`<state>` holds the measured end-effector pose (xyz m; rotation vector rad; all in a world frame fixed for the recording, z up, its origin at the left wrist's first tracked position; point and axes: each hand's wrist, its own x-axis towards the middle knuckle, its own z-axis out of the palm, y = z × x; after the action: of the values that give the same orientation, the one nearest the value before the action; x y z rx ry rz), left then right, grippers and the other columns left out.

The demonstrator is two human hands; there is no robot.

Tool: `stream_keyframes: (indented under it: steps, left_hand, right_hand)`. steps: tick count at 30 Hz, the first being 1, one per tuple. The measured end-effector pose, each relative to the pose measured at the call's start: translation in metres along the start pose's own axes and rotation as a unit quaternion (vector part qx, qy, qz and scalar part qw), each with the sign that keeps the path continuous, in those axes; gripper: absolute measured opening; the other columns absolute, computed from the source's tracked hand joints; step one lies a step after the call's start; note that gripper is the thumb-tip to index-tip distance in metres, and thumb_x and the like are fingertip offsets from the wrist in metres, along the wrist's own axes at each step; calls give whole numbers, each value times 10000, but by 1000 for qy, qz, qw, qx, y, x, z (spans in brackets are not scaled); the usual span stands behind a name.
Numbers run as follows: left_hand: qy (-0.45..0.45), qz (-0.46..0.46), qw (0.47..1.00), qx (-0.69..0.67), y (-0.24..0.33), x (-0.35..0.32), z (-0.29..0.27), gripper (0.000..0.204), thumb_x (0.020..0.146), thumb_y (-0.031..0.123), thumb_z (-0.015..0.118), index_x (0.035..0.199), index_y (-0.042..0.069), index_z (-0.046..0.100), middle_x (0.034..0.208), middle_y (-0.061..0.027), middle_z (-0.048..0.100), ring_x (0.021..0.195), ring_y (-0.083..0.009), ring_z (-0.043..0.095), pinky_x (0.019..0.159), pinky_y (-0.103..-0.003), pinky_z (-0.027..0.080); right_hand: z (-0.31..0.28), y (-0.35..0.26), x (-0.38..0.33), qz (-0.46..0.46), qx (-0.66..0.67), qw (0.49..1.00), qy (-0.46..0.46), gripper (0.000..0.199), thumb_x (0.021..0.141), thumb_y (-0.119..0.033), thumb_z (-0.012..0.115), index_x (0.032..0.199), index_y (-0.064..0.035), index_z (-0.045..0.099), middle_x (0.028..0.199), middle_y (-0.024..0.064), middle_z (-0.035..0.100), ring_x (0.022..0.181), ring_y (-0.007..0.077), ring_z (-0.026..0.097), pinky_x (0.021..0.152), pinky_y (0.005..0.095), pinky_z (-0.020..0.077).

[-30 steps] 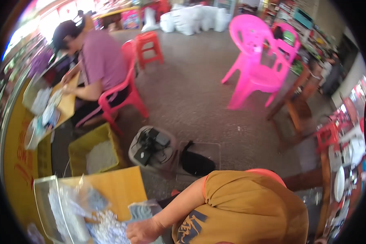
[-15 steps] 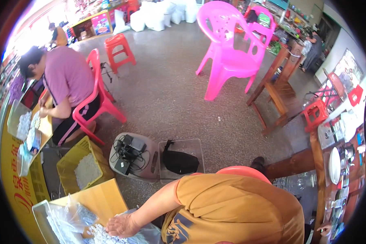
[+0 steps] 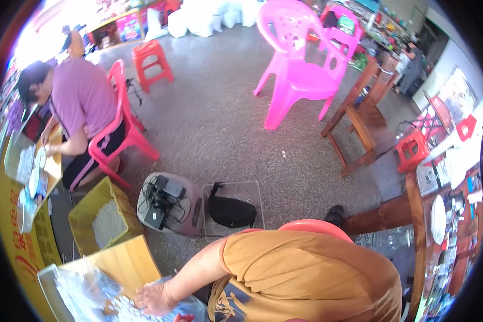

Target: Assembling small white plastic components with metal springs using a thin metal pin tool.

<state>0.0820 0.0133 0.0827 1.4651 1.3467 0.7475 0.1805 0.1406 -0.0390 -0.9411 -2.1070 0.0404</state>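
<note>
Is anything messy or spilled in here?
Nothing looks spilled or broken. The oddest bit is a tangle of black cables and boxes, heaped on a grey stool on the floor.

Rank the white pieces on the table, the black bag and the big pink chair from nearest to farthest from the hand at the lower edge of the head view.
1. White pieces: on the table, under the right hand.
2. Black bag: on the floor, up and to the right.
3. Pink chair: far across the floor, near the top.
</note>
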Motion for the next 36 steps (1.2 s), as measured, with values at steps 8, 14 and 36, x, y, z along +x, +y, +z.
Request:
stream_keyframes:
  steps: [8,14,36]
  left_hand:
    - [27,185,981,51,-37,-26,-20,211,856,50,535,1052,-27,560,927,-146,617,814,-236,595,710,-330,464]
    - [246,124,952,136,-77,-53,-53,191,724,-93,601,894,-7,603,769,-114,614,661,-262,578,610,-327,454]
    - [249,127,932,229,-88,25,-68,276,704,16,681,973,17,621,759,-68,561,642,-231,518,567,-338,372]
  right_hand:
    - [-35,23,-1,31,72,997,6,83,724,-85,550,781,-35,584,815,115,589,819,296,565,739,395,456]
    - [-51,-3,22,68,-13,979,-192,396,743,-145,623,1114,-36,537,1156,146,496,1107,324,463,961,411,356]
    - [-43,2,18,59,-37,969,-238,400,758,-148,637,1134,-42,550,1233,121,489,1163,321,439,975,408,331]
